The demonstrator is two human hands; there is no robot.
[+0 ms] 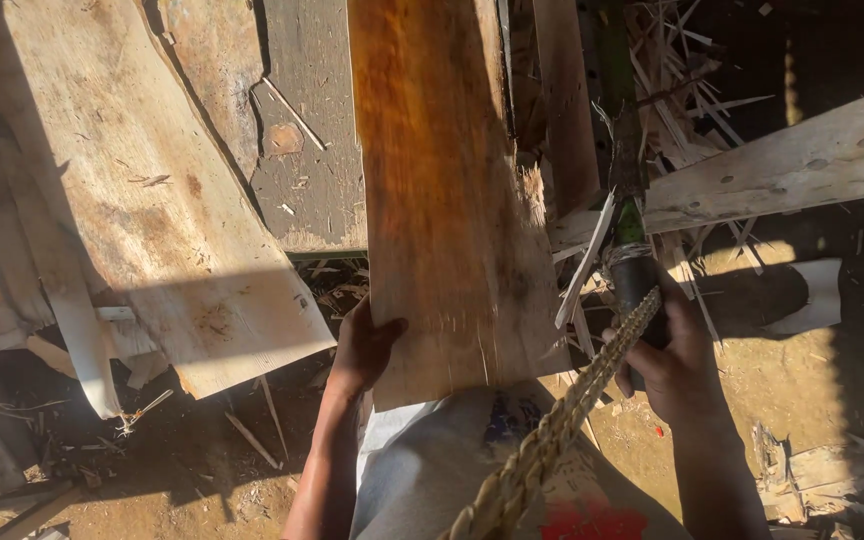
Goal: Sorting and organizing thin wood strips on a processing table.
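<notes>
- Left hand (362, 350) clamped on left edge of long orange-brown wooden plank (447, 200), near its lower end, resting across lap
- Right hand (677, 365) closed around dark cylindrical tool handle (637, 290), just right of plank
- Braided straw-coloured rope (552, 430) crossing right hand

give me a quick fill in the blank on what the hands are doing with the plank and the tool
1. The left hand grips the near end of a wooden ____.
2. The right hand holds a tool by its ____ handle.
3. A braided ____ runs across the right hand.
4. Wood ____ litter the ground by the tool.

Missing words: plank; black; rope; splinters
</notes>
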